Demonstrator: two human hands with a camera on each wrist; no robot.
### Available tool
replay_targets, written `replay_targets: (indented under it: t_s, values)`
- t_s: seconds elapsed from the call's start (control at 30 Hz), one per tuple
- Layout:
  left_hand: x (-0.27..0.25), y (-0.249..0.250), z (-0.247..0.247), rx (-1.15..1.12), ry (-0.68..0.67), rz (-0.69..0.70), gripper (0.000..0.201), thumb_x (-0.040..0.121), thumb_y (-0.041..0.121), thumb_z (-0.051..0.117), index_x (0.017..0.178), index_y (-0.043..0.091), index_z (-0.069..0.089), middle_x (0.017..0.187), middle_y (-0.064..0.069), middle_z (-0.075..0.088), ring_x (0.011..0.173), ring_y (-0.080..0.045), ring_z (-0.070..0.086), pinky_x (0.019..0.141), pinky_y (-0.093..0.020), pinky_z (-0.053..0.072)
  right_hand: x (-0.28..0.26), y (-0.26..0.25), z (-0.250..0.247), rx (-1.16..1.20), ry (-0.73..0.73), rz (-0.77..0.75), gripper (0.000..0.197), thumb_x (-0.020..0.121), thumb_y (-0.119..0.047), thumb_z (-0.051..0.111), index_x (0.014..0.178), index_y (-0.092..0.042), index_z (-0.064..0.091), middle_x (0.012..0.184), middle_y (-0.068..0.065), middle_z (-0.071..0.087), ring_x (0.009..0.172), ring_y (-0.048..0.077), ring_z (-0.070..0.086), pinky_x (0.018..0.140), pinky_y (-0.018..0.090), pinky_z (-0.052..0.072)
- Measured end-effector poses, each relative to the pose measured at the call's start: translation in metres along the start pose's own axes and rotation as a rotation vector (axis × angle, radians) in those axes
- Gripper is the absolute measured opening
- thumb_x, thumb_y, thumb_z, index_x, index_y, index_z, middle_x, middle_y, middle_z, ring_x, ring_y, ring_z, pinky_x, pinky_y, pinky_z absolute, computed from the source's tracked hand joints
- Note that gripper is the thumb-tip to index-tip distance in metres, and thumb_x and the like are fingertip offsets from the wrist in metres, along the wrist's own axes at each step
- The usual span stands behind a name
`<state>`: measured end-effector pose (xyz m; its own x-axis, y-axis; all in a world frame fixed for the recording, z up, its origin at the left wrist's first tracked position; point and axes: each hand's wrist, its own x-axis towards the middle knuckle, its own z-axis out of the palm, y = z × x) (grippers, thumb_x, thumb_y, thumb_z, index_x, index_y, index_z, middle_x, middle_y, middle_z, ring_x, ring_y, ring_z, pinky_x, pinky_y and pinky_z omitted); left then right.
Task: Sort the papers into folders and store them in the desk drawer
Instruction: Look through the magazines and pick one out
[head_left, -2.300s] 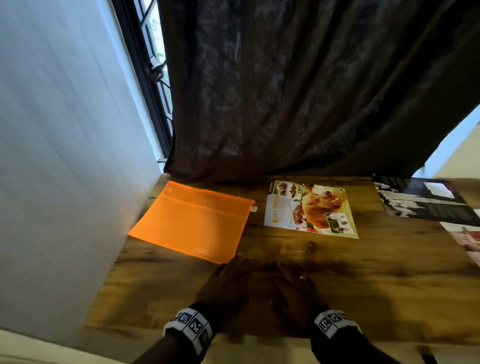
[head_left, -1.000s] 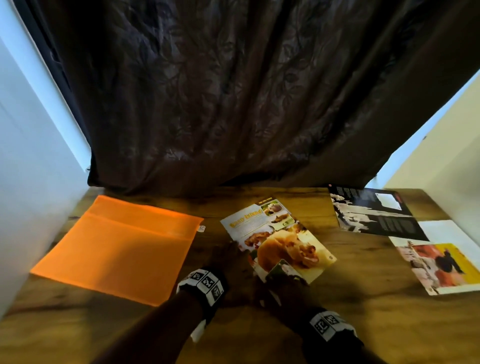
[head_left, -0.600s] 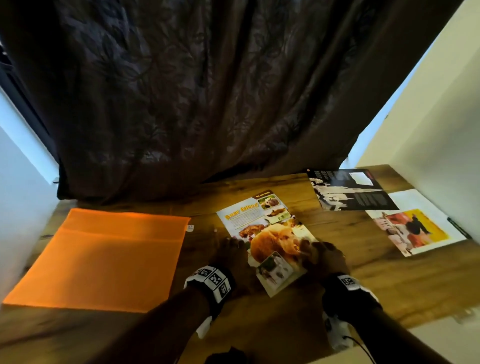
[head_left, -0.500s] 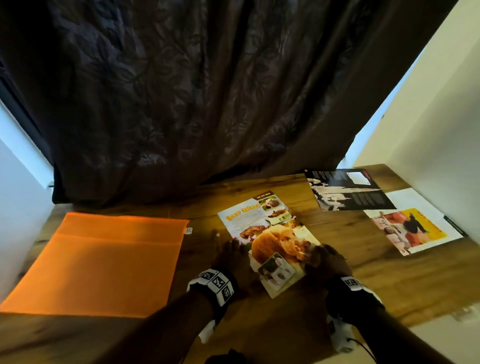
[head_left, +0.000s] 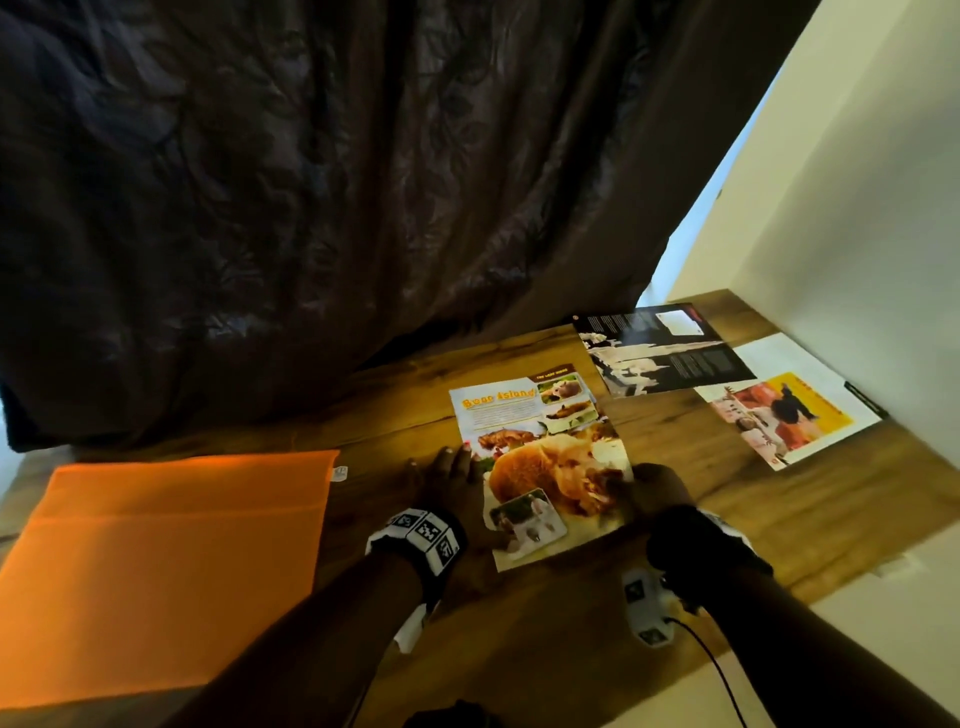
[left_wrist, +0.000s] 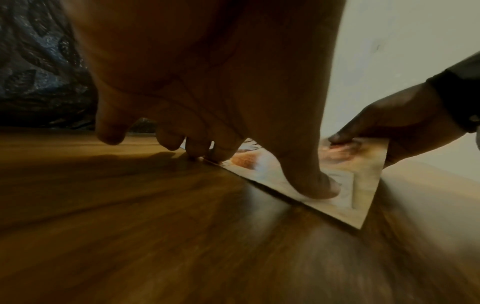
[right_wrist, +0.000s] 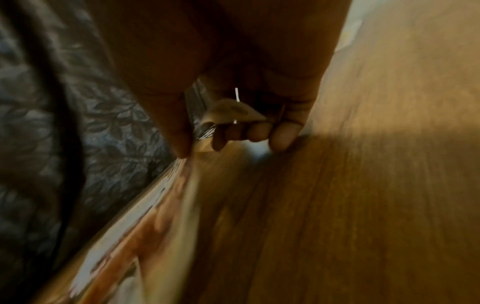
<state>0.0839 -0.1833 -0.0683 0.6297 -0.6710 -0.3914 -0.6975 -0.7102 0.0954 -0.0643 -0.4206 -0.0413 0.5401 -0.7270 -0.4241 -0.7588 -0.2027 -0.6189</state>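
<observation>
A colourful "Bear Island" paper (head_left: 540, 457) lies on the wooden desk (head_left: 779, 519), turned at an angle. My left hand (head_left: 467, 470) is at its left edge: the thumb (left_wrist: 319, 189) presses down on the sheet (left_wrist: 363, 185) and the other fingertips touch the desk at the paper's edge. My right hand (head_left: 631, 480) pinches the right edge between thumb and fingers (right_wrist: 283, 135) and holds that side of the paper (right_wrist: 155, 216) slightly off the desk. An orange folder (head_left: 156, 561) lies flat at the left.
A black printed paper (head_left: 660, 348) and a white sheet with a yellow and red picture (head_left: 784, 410) lie at the back right, near the wall (head_left: 857, 234). A dark curtain (head_left: 363, 208) hangs behind the desk. The desk's front edge runs close under my forearms.
Both hands went from the desk front to the Bear Island paper, drew it nearer and turned it. The right hand moved to its right edge and now pinches it.
</observation>
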Motion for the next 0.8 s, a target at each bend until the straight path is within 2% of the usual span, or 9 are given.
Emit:
replay_targets:
  t_s: [0.1,0.27,0.33,0.37,0.43,0.47,0.57,0.7,0.8]
  values:
    - [0.004,0.003,-0.001,-0.020,-0.004,-0.008,0.129,0.059,0.088,0.056,0.155,0.025,-0.001,0.164,-0.006,-0.010,0.149,-0.035,-0.010,0.114,-0.067,0.000,0.006,0.007,-0.008,0.160,0.071,-0.016,0.032,0.076,-0.020,0.080,0.100,-0.003,0.068,0.100,0.018,0.071,0.092,0.034,0.066,0.078,0.042,0.053]
    - [0.013,0.007,-0.005,-0.087,-0.074,-0.011,0.116,0.071,0.075,0.061,0.154,0.035,-0.008,0.163,-0.011,-0.013,0.148,-0.041,-0.010,0.114,-0.065,0.001,0.020,0.036,-0.013,0.348,0.066,0.018,0.017,0.077,-0.009,0.078,0.081,-0.008,0.061,0.087,0.022,0.071,0.077,0.033,0.067,0.068,0.051,0.056]
    - [0.016,0.009,-0.009,-0.182,-0.003,0.044,0.108,0.075,0.070,0.061,0.154,0.035,-0.003,0.164,-0.007,0.002,0.149,-0.037,0.005,0.117,-0.062,0.011,0.017,0.040,-0.015,0.441,0.074,0.032,0.016,0.079,-0.002,0.073,0.081,-0.005,0.058,0.086,0.021,0.068,0.071,0.026,0.061,0.059,0.040,0.051]
    - [0.016,0.012,-0.011,-0.331,0.013,0.115,0.101,0.079,0.063,0.062,0.154,0.034,0.000,0.162,-0.003,0.014,0.148,-0.030,0.018,0.117,-0.056,0.022,0.016,0.042,-0.016,0.468,0.068,0.034,0.015,0.080,0.000,0.071,0.080,-0.006,0.057,0.085,0.020,0.066,0.069,0.024,0.058,0.057,0.034,0.047]
    - [0.014,0.019,-0.014,-0.791,-0.032,0.236,0.088,0.088,0.034,0.069,0.155,0.023,0.012,0.154,0.002,0.032,0.136,-0.018,0.040,0.108,-0.037,0.042,0.016,0.047,-0.017,0.490,0.066,0.026,0.012,0.081,-0.002,0.072,0.081,-0.008,0.061,0.087,0.017,0.069,0.072,0.026,0.060,0.061,0.038,0.049]
    - [0.013,0.022,-0.016,-0.964,-0.010,0.244,0.080,0.088,0.019,0.071,0.152,0.016,0.024,0.149,-0.003,0.042,0.130,-0.018,0.050,0.101,-0.034,0.049,0.016,0.048,-0.018,0.483,0.074,0.017,0.010,0.080,-0.005,0.072,0.083,-0.009,0.064,0.089,0.016,0.072,0.076,0.028,0.064,0.068,0.043,0.052]
    - [0.017,0.024,-0.017,-1.168,0.233,0.138,0.043,0.084,-0.013,0.063,0.124,0.001,0.058,0.120,-0.016,0.065,0.108,-0.031,0.064,0.088,-0.042,0.056,0.018,0.051,-0.025,0.421,0.088,-0.001,0.015,0.078,-0.009,0.075,0.090,-0.009,0.066,0.091,0.015,0.073,0.084,0.031,0.067,0.077,0.045,0.054]
    - [0.020,0.029,-0.015,-1.262,0.226,0.046,0.037,0.084,-0.021,0.053,0.095,0.013,0.059,0.085,-0.008,0.063,0.075,-0.030,0.059,0.058,-0.029,0.049,0.021,0.049,-0.030,0.201,0.052,-0.093,0.026,0.074,-0.011,0.080,0.097,-0.007,0.068,0.093,0.015,0.074,0.086,0.032,0.068,0.078,0.046,0.056]
    - [0.021,0.038,-0.011,-1.205,0.231,-0.034,0.039,0.080,-0.022,0.046,0.099,0.010,0.058,0.095,-0.016,0.061,0.084,-0.034,0.059,0.058,-0.029,0.045,0.022,0.047,-0.030,0.079,0.025,-0.131,0.034,0.075,-0.014,0.079,0.107,-0.010,0.067,0.100,0.014,0.073,0.094,0.030,0.068,0.083,0.045,0.055]
